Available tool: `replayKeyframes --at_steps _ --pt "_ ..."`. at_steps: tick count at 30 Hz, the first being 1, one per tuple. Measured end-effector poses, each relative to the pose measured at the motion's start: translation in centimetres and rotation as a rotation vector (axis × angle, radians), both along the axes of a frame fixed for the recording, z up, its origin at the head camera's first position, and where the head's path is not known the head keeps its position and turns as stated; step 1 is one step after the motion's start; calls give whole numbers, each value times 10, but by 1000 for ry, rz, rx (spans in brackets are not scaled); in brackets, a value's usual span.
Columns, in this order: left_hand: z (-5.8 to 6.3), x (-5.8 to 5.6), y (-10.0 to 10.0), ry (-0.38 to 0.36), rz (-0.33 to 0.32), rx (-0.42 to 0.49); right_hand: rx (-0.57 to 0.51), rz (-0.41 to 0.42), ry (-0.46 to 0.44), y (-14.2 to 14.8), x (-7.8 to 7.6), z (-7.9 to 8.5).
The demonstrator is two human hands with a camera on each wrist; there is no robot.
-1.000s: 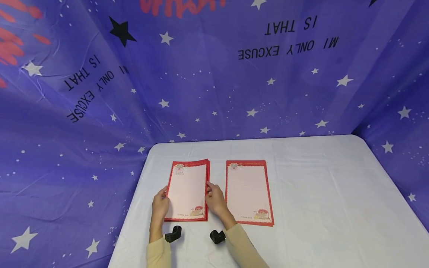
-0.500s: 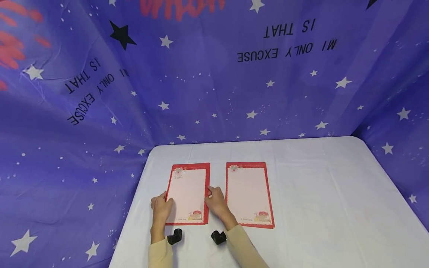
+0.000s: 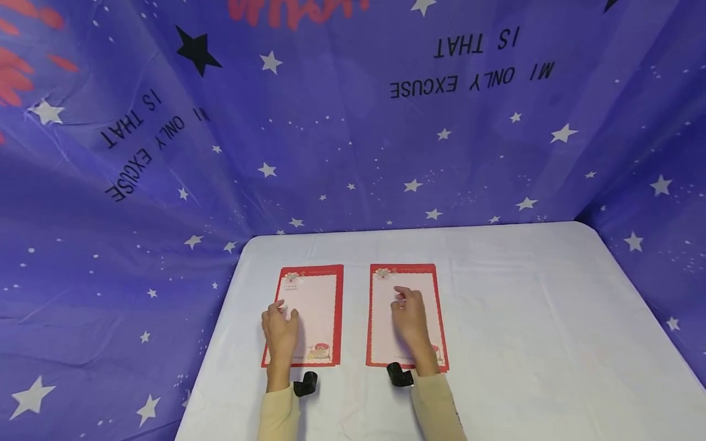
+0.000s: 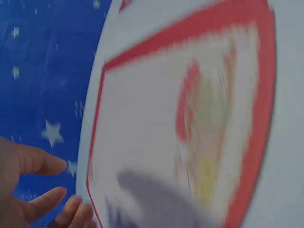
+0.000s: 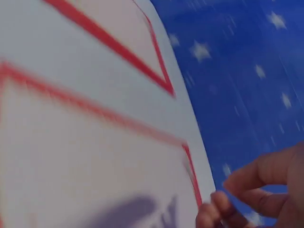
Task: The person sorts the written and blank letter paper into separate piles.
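Note:
Two stacks of red-bordered letter paper lie side by side on a white table, the left stack [image 3: 318,309] and the right stack [image 3: 382,327]. My left hand [image 3: 281,334] hovers over the left part of the left stack, fingers loosely bent and thumb apart, holding nothing. Over the right stack is my right hand [image 3: 410,318], its fingers loosely curled with nothing between them. Each wrist view shows a hand's shadow falling on the paper below. The top left sheet has small printing near its upper left corner and a red-roofed drawing at lower right.
A white cloth covers the table [image 3: 524,318], whose rounded far edge meets a purple curtain [image 3: 353,153] with stars and lettering. Black wrist-worn cameras, left camera [image 3: 306,384] and right camera [image 3: 398,375], jut inward from the sleeves.
Both hands held the left stack's sides earlier. Now they have let go; the left hand has risen over the stack, and the right hand has moved right over the other stack.

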State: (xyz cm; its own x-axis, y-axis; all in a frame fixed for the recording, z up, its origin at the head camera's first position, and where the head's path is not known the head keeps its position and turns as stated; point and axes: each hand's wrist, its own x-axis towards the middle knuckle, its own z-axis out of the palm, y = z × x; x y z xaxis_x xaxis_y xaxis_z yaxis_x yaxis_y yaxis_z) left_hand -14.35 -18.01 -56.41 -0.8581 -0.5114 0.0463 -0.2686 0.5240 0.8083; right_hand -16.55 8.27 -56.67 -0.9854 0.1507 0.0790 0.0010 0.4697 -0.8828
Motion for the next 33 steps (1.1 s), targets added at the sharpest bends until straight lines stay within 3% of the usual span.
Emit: replayKeyframes --at_steps 5,8,12,20,24,33 --pt "5 -8 35 22 -181 82 95 -131 -110 47 6 8" --pt "5 -12 60 -9 -292 107 109 -144 -192 63 12 8" --pt "2 -15 86 -77 -385 116 93 -134 -275 69 17 7" --pt "1 -13 111 -132 -443 144 69 -145 -294 70 19 4" --pt "2 -14 117 -146 -463 132 48 -156 -298 70 20 3" --pt "-1 -14 125 -135 -468 207 19 -174 -300 71 20 2"
